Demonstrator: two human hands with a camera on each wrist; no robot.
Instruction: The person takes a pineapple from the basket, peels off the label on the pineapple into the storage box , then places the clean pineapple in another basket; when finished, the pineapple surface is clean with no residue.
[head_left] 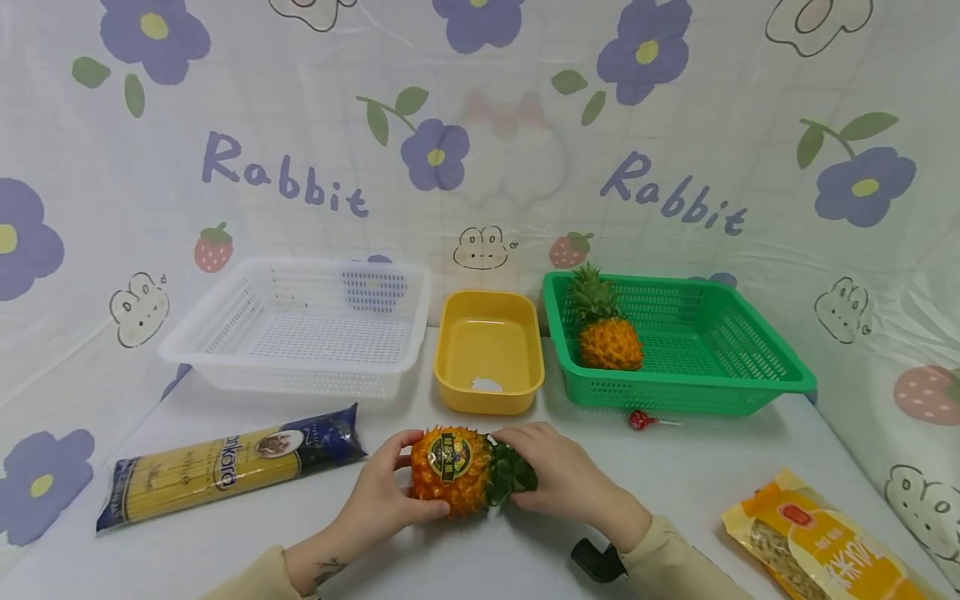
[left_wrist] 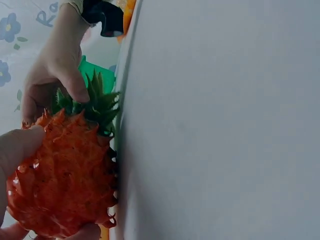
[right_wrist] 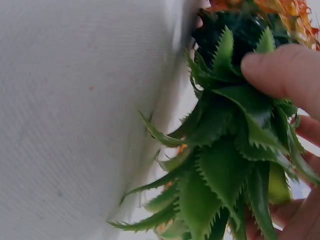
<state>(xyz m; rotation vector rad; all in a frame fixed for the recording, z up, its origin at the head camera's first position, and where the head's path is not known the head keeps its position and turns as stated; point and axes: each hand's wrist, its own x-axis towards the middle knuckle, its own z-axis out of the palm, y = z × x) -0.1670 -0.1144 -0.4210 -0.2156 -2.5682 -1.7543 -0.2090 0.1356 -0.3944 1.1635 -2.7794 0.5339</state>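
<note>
An orange pineapple with a round label (head_left: pixel 452 468) lies on its side near the table's front, its green crown to the right. My left hand (head_left: pixel 381 492) grips its body, thumb on the near side and fingers on the far side. My right hand (head_left: pixel 564 475) holds the leafy crown between thumb and fingers. Up close in the left wrist view, the spiky body (left_wrist: pixel 65 175) fills the left side, with my right hand (left_wrist: pixel 57 65) at the leaves. Serrated green leaves (right_wrist: pixel 220 165) hang below my right thumb in the right wrist view.
Behind stand a white basket (head_left: pixel 300 377), a yellow bin (head_left: pixel 489 403) and a green basket (head_left: pixel 675 392) holding another pineapple (head_left: pixel 611 343). A pasta pack (head_left: pixel 232 467) lies left, a red lollipop (head_left: pixel 639 419) before the green basket, an orange-yellow bag (head_left: pixel 825 542) right.
</note>
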